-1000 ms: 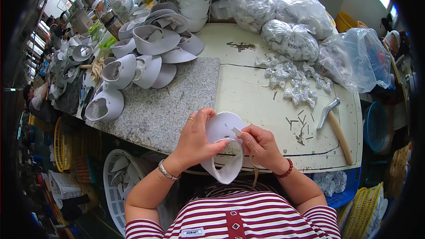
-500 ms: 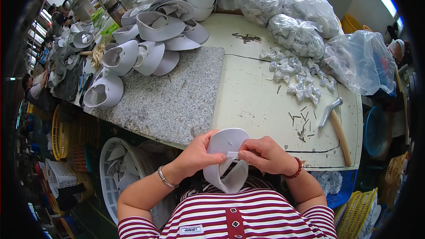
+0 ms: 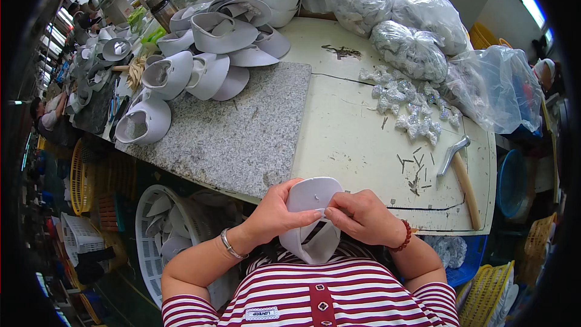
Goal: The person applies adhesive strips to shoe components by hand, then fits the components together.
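A white visor-shaped piece (image 3: 315,191), with a flat rounded flap and a curved band below it, is held upright at the table's front edge, close to my chest. A small slit or nub shows in the middle of its flap. My left hand (image 3: 279,211) is closed on the left edge, thumb lying across the front where flap and band meet. From the right, my right hand (image 3: 356,213) pinches the same seam, its fingertips almost meeting my left thumb. Whatever lies between those fingertips is mostly hidden. Similar white visor-shaped pieces (image 3: 223,32) are heaped at the back left.
A hammer (image 3: 465,181) lies at the right, beside scattered dark slivers (image 3: 416,178) and silvery bows (image 3: 417,106). Filled clear plastic bags (image 3: 411,51) stand behind. A grey stone slab (image 3: 242,127) covers the table's left. White basket (image 3: 145,230) stands below left, blue crate (image 3: 472,263) below right.
The white strip between my fingertips shows less now, as my right hand has turned slightly and my left thumb reaches further right. The piece stays in about the same place.
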Demonstrator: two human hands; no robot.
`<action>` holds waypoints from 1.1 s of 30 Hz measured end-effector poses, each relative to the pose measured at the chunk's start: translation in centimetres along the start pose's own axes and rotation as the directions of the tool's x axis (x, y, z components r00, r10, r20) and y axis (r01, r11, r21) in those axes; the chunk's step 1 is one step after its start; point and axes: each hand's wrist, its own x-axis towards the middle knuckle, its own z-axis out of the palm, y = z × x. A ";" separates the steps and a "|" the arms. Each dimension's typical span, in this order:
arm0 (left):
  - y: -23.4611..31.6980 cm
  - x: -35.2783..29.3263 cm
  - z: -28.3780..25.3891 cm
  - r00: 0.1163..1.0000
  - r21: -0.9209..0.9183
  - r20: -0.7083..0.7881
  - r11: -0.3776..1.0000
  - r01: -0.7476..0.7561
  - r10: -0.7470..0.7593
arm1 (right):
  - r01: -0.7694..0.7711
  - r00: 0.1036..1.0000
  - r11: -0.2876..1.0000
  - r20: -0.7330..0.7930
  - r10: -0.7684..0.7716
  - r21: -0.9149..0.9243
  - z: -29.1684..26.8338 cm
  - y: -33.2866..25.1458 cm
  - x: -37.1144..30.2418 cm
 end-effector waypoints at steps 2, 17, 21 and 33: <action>-0.5 0.1 0.1 0.997 0.042 -0.067 0.999 -0.022 0.025 | 0.051 0.998 0.994 -0.026 -0.053 -0.097 0.3 0.0 0.0; -1.9 -0.1 2.3 0.895 0.299 -0.269 0.914 -0.275 0.357 | 0.197 0.951 0.825 -0.102 -0.293 -0.529 2.0 -0.2 0.7; -1.4 -0.4 2.5 0.890 0.206 -0.263 0.923 -0.325 0.372 | 0.264 0.935 0.831 -0.081 -0.345 -0.490 2.2 -0.2 0.4; -0.4 -7.3 -5.7 0.612 0.271 -0.631 0.875 -0.402 0.477 | 0.329 0.943 0.944 -0.054 -0.329 0.000 2.2 -0.5 2.0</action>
